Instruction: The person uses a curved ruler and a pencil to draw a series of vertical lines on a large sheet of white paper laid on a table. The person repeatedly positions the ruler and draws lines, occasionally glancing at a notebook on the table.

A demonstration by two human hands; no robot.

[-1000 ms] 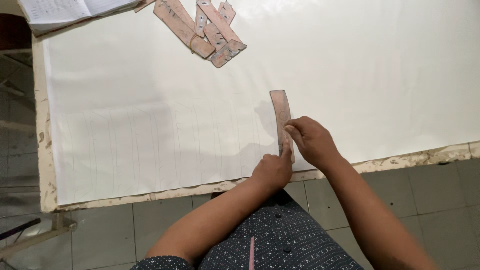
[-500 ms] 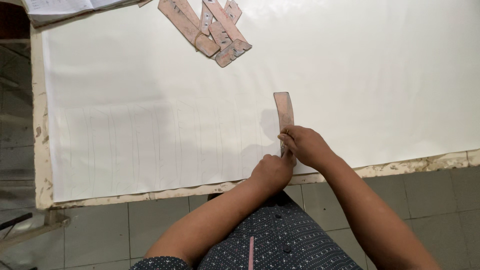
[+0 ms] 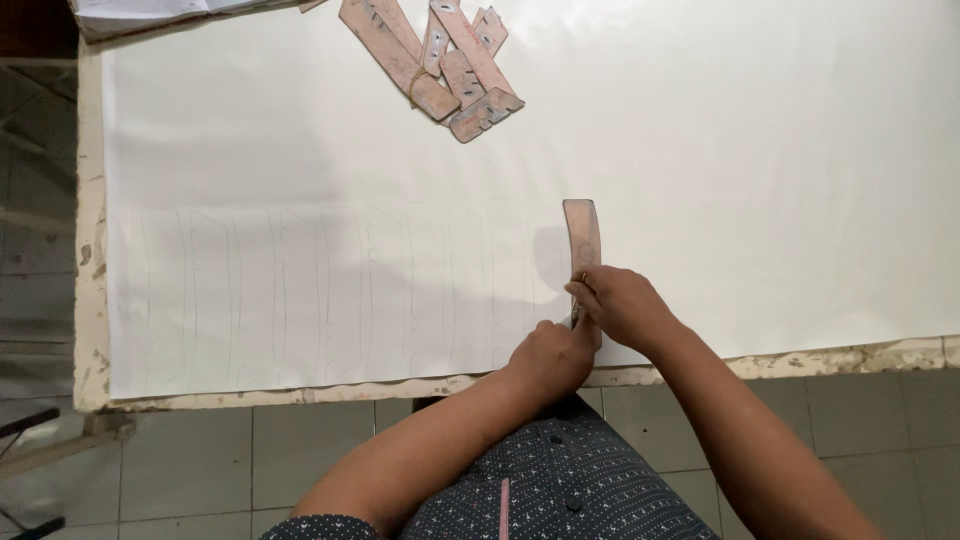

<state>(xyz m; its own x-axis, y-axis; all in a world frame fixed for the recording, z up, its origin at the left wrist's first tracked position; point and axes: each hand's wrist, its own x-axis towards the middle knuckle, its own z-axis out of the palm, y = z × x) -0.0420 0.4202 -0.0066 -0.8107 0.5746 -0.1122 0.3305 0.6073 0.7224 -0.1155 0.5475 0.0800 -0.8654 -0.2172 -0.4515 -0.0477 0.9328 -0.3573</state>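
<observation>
A long, narrow pinkish cardboard template (image 3: 582,232) lies upright on a large white sheet (image 3: 760,150) near the table's front edge. My left hand (image 3: 552,356) is closed and presses down on the template's lower end. My right hand (image 3: 622,304) rests beside it on the template's middle, fingers pinched around a thin pencil (image 3: 577,300) at the template's left edge. Faint pencil outlines (image 3: 300,290) of the same shape run in a row to the left.
A pile of several similar cardboard templates (image 3: 450,65) lies at the back of the sheet. A stack of white papers (image 3: 150,12) sits at the far left corner. The table's worn front edge (image 3: 850,358) borders a tiled floor (image 3: 180,460).
Both hands stay on the template. The right hand has shifted only slightly along it, and the view has drifted a little.
</observation>
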